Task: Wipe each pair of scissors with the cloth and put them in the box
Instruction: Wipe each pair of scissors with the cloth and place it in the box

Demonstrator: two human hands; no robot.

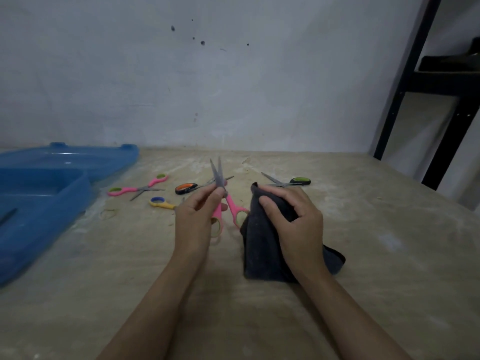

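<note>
Fingers of your left hand [198, 211] pinch a pair of pink scissors [224, 201] near the pivot, holding them upright above the surface [363, 229] with the blades slightly parted and pointing away from you, the pink loops hanging below your palm. Your right hand [291, 216] is curled round a dark cloth [262, 245], gripping its bunched top just right of the pink scissors while the loose end trails down to the surface near your wrist.

Beyond the held pair, an orange-and-black pair [189, 188] lies flat, its blades running behind the raised ones. Right of the held pair and past the cloth rests a green-and-black pair [291, 181], blades open. Left of the held pair, a second pink pair with green-lined loops [140, 187] lies spread open, and nearer to you a yellow pair with a blue-lined loop [162, 203] is partly hidden by your left hand.

Far left of the held pair sits the blue plastic box [65, 201], open, its lid [78, 157] lying flat behind it against the wall [233, 87]. A dark, thin object shows inside the box at the frame's edge; what it is cannot be told. Far right of the held pair, a black metal shelf frame [446, 100] stands beside the surface.
</note>
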